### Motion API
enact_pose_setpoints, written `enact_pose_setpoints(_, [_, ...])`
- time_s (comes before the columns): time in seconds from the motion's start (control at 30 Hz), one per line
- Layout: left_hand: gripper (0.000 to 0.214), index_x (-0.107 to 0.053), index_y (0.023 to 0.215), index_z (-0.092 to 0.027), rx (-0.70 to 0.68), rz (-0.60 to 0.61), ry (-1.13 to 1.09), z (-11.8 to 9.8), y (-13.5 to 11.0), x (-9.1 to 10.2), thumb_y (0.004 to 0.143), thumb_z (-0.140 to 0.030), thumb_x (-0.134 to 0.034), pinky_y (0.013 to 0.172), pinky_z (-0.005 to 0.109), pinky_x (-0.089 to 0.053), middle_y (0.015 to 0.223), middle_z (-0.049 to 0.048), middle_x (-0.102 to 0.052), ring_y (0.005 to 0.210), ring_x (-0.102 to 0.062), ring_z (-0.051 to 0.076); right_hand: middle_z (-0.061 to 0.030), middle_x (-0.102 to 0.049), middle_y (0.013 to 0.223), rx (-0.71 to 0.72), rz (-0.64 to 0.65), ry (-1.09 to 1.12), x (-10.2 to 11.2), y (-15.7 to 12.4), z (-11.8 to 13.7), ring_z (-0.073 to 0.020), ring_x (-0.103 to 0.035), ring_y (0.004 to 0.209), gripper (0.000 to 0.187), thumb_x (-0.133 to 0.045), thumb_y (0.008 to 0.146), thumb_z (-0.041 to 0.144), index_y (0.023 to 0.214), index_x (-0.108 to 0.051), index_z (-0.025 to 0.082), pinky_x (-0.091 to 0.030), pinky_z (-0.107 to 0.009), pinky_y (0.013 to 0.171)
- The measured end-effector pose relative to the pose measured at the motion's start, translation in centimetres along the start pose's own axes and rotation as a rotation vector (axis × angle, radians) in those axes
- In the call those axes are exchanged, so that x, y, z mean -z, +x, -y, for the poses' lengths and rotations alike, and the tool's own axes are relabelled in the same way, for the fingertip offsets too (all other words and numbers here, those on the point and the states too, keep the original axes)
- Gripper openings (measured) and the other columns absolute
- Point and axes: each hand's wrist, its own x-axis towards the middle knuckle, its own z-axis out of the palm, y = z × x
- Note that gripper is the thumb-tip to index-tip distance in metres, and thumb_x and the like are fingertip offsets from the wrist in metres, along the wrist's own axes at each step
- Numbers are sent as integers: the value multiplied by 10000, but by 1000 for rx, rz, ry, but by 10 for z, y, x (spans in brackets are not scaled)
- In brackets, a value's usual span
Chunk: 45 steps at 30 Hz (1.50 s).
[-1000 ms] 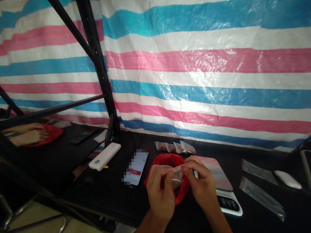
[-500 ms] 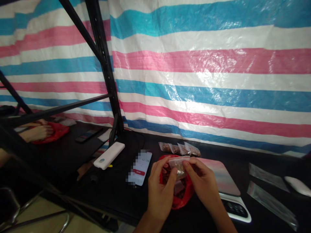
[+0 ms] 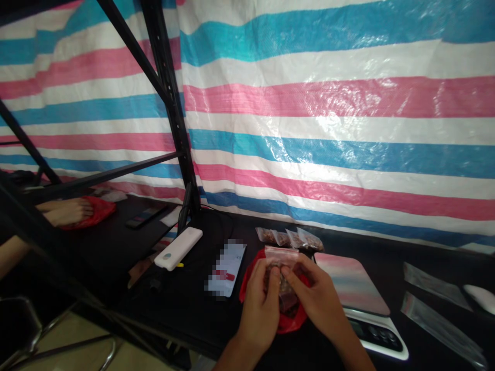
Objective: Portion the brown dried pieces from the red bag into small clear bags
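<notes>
One pouch [image 3: 282, 256] between the fingers [image 3: 273, 282]

The left hand [image 3: 260, 299] and right hand [image 3: 315, 301] are drawing closer together, their fingertips now meeting over the middle of the small clear bag [image 3: 284, 268]. The bag is turning from tilted to upright, its seal strip rising level toward 12 o'clock. Both hands are sinking with it toward the red bag [image 3: 247, 281]. The view is swinging toward 9 o'clock.
</notes>
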Motion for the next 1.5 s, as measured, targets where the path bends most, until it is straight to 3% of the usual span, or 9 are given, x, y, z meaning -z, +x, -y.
enact_pose_setpoints(0.2, [281, -702, 1167, -202, 116, 70, -123, -5, 2, -6, 949, -371, -647, 861, 347, -629, 1079, 97, -772, 944, -757, 220, -12, -664, 728, -35, -112, 94, 2, 5, -3, -203, -642, 719, 344, -722, 832, 546, 895, -705, 208, -536, -309, 665])
enact_pose_setpoints(0.37, [301, -724, 1159, -204, 98, 21, -155, -4, 2, -6, 946, -405, -655, 926, 370, -614, 1136, 111, -772, 1038, -748, 244, -9, -662, 750, -17, -25, 165, 2, 6, -4, -179, -609, 694, 340, -727, 842, 543, 927, -684, 217, -541, -303, 678])
enact_pose_setpoints(0.5, [348, -724, 1167, -206, 139, -21, -191, -4, 3, -7, 918, -446, -687, 965, 378, -598, 1167, 113, -768, 1059, -745, 248, -9, -653, 720, -53, -57, 145, -1, 5, -2, -186, -614, 690, 364, -740, 822, 563, 865, -674, 208, -541, -307, 672])
enact_pose_setpoints(0.8, [243, -726, 1032, -192, 135, 9, -246, -15, 6, -6, 890, -389, -713, 863, 337, -608, 987, 73, -770, 919, -747, 216, -22, -698, 785, -20, -26, 161, 6, 0, -1, -191, -662, 729, 366, -776, 801, 534, 975, -713, 218, -574, -304, 711])
enact_pose_setpoints(0.97, [204, -721, 1045, -231, -18, -112, 9, -13, 3, -7, 847, -187, -700, 902, 348, -593, 1077, 61, -705, 1019, -707, 218, -59, -749, 958, -64, -118, 273, 11, 0, -6, -233, -719, 873, 495, -810, 767, 544, 1147, -679, 256, -604, -355, 818])
enact_pose_setpoints(1.1, [250, -691, 1075, -249, -300, -276, 256, -8, 0, -2, 875, -118, -618, 954, 369, -571, 1112, 61, -654, 1088, -664, 219, -117, -714, 1236, -67, 13, 419, 13, -7, -1, -284, -706, 1097, 703, -807, 771, 567, 1383, -583, 303, -561, -438, 988])
enact_pose_setpoints(1.27, [386, -601, 1201, -239, -542, -278, 337, 0, -6, -3, 856, -75, -551, 880, 344, -586, 1112, 74, -637, 1038, -658, 209, -130, -675, 1335, -99, 106, 504, 13, -18, 2, -303, -683, 1175, 1021, -840, 682, 652, 1550, -408, 335, -532, -465, 1031])
enact_pose_setpoints(1.37, [360, -582, 1144, -240, -523, -297, 290, 1, -6, -5, 823, -77, -577, 860, 331, -583, 1089, 62, -625, 1004, -655, 202, -125, -678, 1335, -120, 165, 495, 18, -17, 3, -299, -692, 1158, 917, -870, 696, 567, 1494, -489, 324, -545, -456, 1014])
enact_pose_setpoints(1.5, [263, -586, 1070, -239, -469, -241, 274, 1, -5, -7, 832, -134, -622, 823, 331, -581, 1076, 59, -628, 979, -658, 215, -94, -712, 1277, -84, 198, 393, 24, -13, 5, -279, -696, 1130, 551, -866, 750, 422, 1258, -691, 299, -558, -403, 989])
